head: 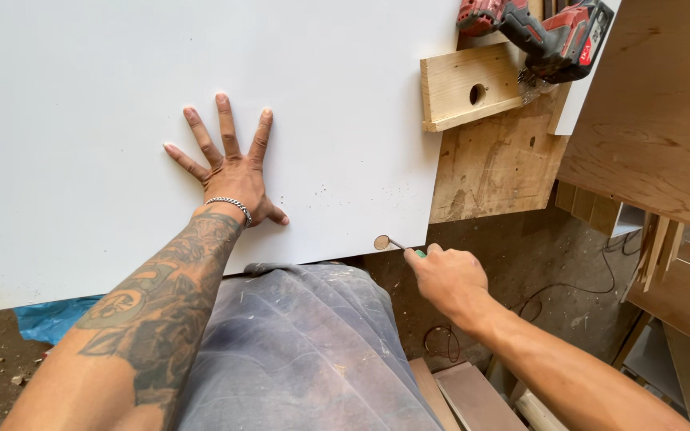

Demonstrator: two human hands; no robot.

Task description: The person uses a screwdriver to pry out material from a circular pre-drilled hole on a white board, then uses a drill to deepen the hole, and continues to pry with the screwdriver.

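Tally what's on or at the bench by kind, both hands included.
Hands: 2, left hand flat on the board, right hand gripping the tool
White board: 1
Small disc-tipped hand tool: 1
Wood block with hole: 1
Red cordless drill: 1
Total: 6

white panel (pixel 121 104): smooth, matt, laminate-like | wood block (pixel 466 86): pale, raw, rough-sawn, 1 drilled hole | board under it (pixel 497 172): worn, scuffed plywood | drill (pixel 549 32): red-black plastic, slight gloss | bracelet (pixel 229 204): shiny metal chain | trousers (pixel 305 351): dusty grey cloth | floor (pixel 537 263): rough, gritty
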